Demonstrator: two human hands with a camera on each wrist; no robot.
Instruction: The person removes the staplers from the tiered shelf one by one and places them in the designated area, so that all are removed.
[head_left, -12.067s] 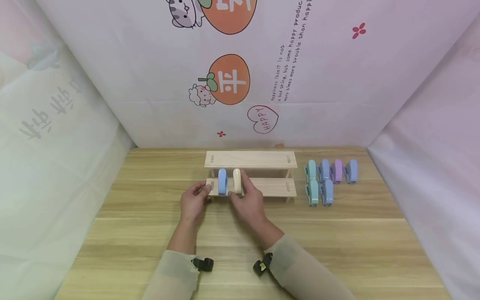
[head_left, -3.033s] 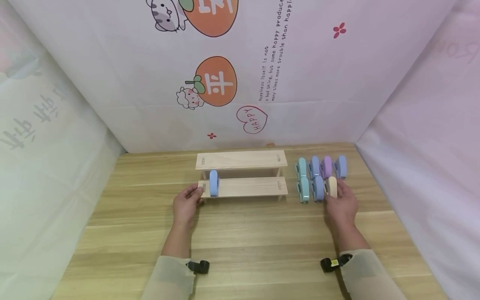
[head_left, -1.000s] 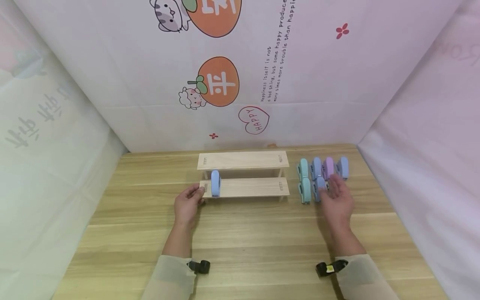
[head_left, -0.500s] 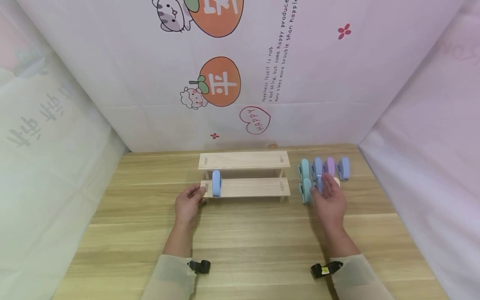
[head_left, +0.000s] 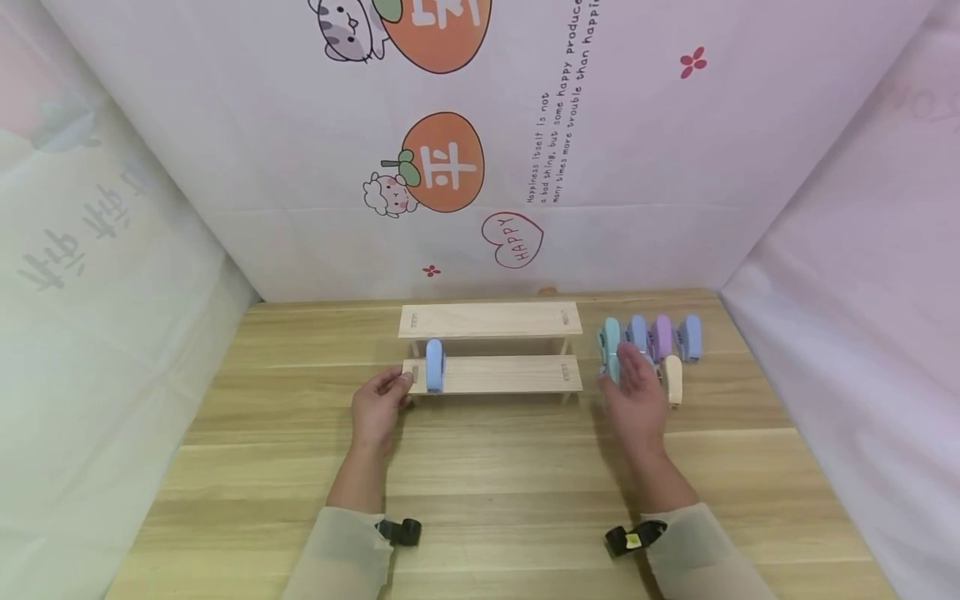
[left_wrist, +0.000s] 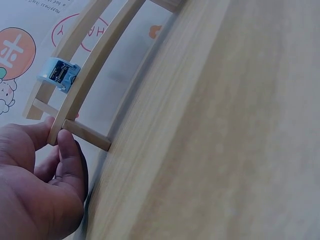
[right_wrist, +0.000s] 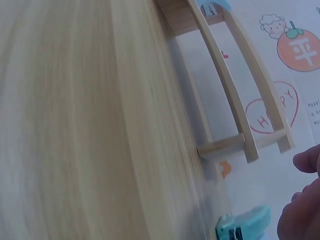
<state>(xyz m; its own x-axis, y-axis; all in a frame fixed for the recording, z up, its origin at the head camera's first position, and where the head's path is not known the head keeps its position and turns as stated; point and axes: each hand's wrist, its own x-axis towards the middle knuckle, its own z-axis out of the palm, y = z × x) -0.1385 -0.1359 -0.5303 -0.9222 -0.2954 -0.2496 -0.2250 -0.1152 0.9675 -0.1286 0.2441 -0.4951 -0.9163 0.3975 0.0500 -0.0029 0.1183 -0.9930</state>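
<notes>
My left hand [head_left: 377,408] pinches the left end of the lower tier of a two-tier wooden stand [head_left: 510,375], thumb on top and fingers below. On that tier, near the left hand, a blue mini stapler [head_left: 434,367] stands alone. My right hand [head_left: 639,406] hovers over the front row of staplers at the right, fingers loosely extended and holding nothing. The cream stapler [head_left: 673,382] stands free just right of it. A front teal stapler [right_wrist: 245,223] and a front blue one are partly hidden behind the right hand.
The back row holds a teal stapler [head_left: 610,335], a blue stapler [head_left: 637,332], a purple stapler [head_left: 661,336] and another blue one at the far right. The stand's upper tier [head_left: 491,320] lies behind the lower. A printed cloth wall [head_left: 360,258] closes the table's back.
The cream stapler went from the stand's lower tier to the front row's right end, where my right hand let go of it. That hand has since moved left; the left hand keeps its grip.
</notes>
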